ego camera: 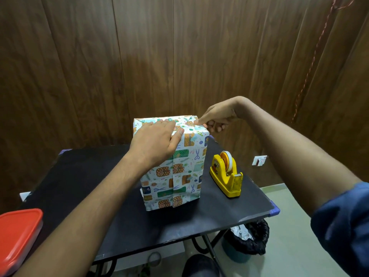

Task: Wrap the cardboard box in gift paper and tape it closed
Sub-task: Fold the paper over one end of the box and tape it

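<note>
The cardboard box [179, 172] stands upright on a black table [83, 176], fully covered in white gift paper printed with gifts and scissors. A vertical seam runs down its near face. My left hand [157, 142] lies flat on the box's top, fingers straight, thumb pressing the front upper edge. My right hand [215, 118] is at the top right corner: its index finger presses the folded paper flap there, while the other fingers are curled under. The top folds are partly hidden by my hands.
A yellow tape dispenser [226, 173] with a white roll sits on the table right of the box. A red-lidded container [18, 238] is at the near left. Below the table's right edge stands a bin with a black liner [247, 238]. Wooden wall panels are behind.
</note>
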